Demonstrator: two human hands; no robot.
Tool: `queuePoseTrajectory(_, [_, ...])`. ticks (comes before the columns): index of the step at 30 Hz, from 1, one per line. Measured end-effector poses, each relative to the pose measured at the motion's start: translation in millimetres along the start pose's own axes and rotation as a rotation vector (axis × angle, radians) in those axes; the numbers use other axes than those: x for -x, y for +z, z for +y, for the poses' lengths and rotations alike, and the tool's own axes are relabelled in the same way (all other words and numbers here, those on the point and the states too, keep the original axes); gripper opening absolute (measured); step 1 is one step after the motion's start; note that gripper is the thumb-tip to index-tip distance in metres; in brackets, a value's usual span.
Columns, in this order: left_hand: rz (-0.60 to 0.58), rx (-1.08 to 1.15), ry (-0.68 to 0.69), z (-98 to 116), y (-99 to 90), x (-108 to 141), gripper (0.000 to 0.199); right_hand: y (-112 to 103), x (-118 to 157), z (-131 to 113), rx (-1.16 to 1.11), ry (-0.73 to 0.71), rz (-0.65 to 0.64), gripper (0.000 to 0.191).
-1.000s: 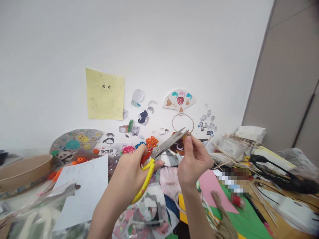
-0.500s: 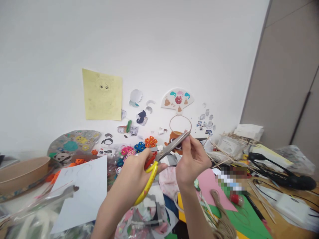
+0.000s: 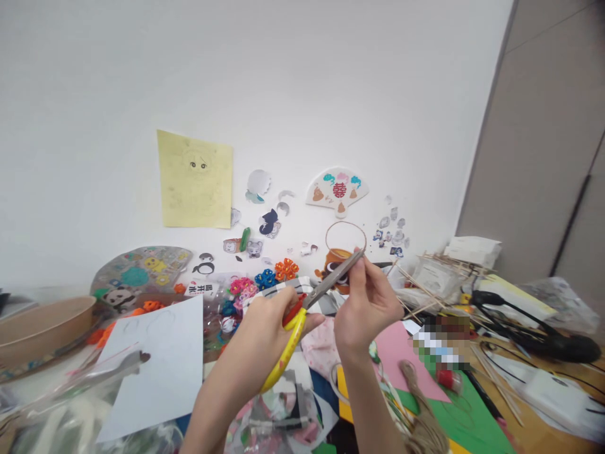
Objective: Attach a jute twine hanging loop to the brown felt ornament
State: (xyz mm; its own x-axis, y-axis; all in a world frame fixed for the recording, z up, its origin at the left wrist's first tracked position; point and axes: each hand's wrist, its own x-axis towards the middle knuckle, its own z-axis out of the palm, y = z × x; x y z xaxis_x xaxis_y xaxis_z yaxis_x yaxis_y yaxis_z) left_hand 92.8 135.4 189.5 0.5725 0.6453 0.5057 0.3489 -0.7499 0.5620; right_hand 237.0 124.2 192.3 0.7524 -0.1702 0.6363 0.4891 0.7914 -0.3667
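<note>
while the scissors [image 3: 326, 287] are pointing up and to the right above a craft-strewn table [image 3: 534, 438], a person's left hand [image 3: 269, 318] is gripping their red and yellow handles, and the blades are lying together, tips reaching the fingertips of the right hand [image 3: 363, 309]. that hand is holding thumb and forefinger in a narrow pinch, seemingly on the lower end of a thin brown loop [image 3: 346, 222], which is standing out against the white wall [image 3: 331, 82] below a fan-shaped piece [image 3: 340, 189].

judging by the blades, the person is probably snipping at the loop or at something small beside it. the next move is likely calling for a slight parting of the blades, a steady pinch and fingertips kept clear of the edges.

the pinched spot is hiding behind the thumb, and whether the blades are biting into anything is impossible to tell. the scissors are partly covering a brown figure [image 3: 336, 255] with a dark eye; whether the loop is belonging to it is unclear. at left, the frame is cutting off a brown bowl [image 3: 47, 334]; at right, a pixelated patch [image 3: 439, 347] is masking items beside a green sheet [image 3: 472, 432].
</note>
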Motion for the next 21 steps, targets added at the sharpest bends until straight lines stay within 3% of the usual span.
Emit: queuePoseTrajectory(21, [-0.113, 0.21, -0.04, -2.2, 3.1, -2.5, 0.04, 0.7, -0.3, -1.4, -0.008, -0.003, 0.016, 0.014])
